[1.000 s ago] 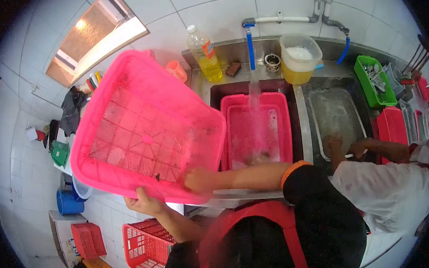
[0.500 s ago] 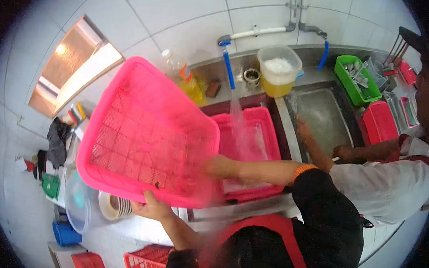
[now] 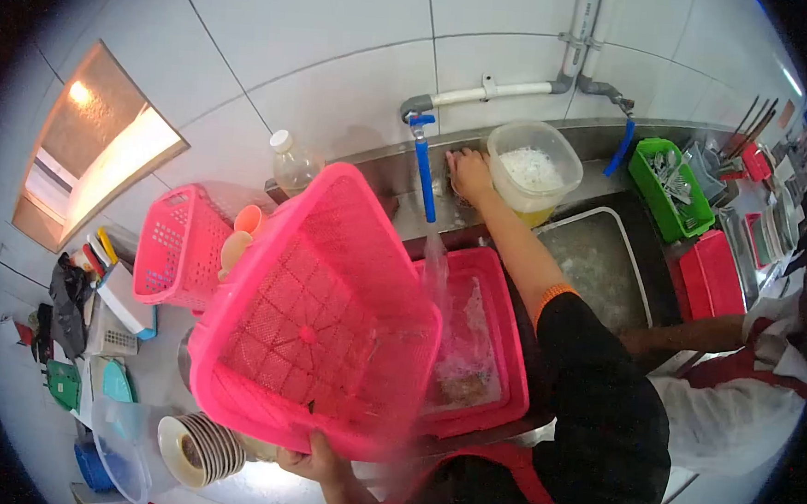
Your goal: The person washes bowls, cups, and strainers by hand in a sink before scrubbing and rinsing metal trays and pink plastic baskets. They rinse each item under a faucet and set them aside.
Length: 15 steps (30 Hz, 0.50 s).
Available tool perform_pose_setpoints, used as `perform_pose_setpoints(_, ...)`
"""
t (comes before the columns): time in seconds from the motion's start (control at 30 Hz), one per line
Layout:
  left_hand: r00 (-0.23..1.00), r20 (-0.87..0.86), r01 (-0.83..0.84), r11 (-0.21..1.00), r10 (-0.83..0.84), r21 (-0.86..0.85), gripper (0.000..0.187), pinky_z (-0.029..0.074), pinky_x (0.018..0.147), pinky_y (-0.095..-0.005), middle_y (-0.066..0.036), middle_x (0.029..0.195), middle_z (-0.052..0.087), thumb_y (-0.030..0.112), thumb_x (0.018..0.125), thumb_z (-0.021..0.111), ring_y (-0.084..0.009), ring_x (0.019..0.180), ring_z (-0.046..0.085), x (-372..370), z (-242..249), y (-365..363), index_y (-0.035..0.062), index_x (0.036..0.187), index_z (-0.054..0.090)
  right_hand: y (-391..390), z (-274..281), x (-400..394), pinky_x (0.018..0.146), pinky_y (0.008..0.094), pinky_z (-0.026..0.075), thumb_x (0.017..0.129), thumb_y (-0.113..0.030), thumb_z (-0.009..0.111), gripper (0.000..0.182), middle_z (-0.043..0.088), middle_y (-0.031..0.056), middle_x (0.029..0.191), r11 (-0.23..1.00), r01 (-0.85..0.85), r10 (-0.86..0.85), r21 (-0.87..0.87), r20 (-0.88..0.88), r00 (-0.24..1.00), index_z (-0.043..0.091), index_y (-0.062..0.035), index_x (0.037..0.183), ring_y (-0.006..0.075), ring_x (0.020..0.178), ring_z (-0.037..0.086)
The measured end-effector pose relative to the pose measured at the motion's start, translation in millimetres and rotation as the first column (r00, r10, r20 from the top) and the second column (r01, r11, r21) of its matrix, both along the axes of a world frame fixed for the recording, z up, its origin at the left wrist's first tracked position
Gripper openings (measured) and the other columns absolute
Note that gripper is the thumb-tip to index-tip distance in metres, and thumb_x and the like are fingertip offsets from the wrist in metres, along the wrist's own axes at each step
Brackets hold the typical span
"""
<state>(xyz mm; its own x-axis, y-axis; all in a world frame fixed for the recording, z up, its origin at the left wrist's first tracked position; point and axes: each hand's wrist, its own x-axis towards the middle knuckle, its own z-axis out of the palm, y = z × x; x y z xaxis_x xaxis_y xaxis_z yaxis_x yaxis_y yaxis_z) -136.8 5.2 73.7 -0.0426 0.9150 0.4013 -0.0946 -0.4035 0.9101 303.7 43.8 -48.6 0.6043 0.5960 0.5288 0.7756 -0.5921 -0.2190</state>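
My left hand (image 3: 317, 461) grips the lower rim of a big pink mesh basket (image 3: 301, 338), tilted with its open side toward me. My right hand (image 3: 468, 177) reaches to the steel ledge behind the sink, over a small container left of a clear tub (image 3: 533, 168) of white flakes and yellow liquid; its fingers are bent over something mostly hidden. Water runs from a blue tap (image 3: 425, 175) beside the basket. Under the tap, a pink tub (image 3: 516, 370) in the sink holds water and a brownish thing.
A co-worker's arm (image 3: 694, 339) reaches over the right basin (image 3: 597, 255). Cutlery fills a green basket (image 3: 671, 190). A bottle (image 3: 293, 162), a smaller pink basket (image 3: 177, 247) and stacked bowls (image 3: 197, 447) stand at the left.
My right hand has left the basket and moved up to the back ledge. The basket sits lower and slightly right in view, still in my left hand. The co-worker's hands are less visible.
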Motion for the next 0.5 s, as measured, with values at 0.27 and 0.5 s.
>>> perform_pose_setpoints(0.27,0.95,-0.228,-0.191,0.975,0.213,0.115,0.037,0.041,0.057,-0.0295,-0.01,0.08,0.053,0.014,0.058,0.06,-0.017,0.064,0.048,-66,-33,6,-0.0073,0.087,0.051,-68,-18,-111,0.069,0.0423,0.041,0.073,-0.007,0.046,0.014,0.051,0.0213,0.081,0.943,-0.039,0.158,0.33,-0.34,0.927,0.051,0.001,0.084,0.0379,0.074,0.049)
perform_pose_setpoints(0.5,0.964,-0.171,-0.168,0.964,0.204,0.204,0.041,0.042,0.066,-0.0294,-0.01,0.088,0.053,0.011,0.06,0.059,-0.0167,0.074,0.049,-42,-20,7,-0.0065,0.095,0.05,-220,-213,-323,0.092,0.044,0.032,0.072,-0.042,0.056,0.061,0.043,0.017,0.117,0.709,-0.409,-0.094,-0.574,-0.652,0.753,0.036,-0.0119,0.122,0.0333,0.113,0.035)
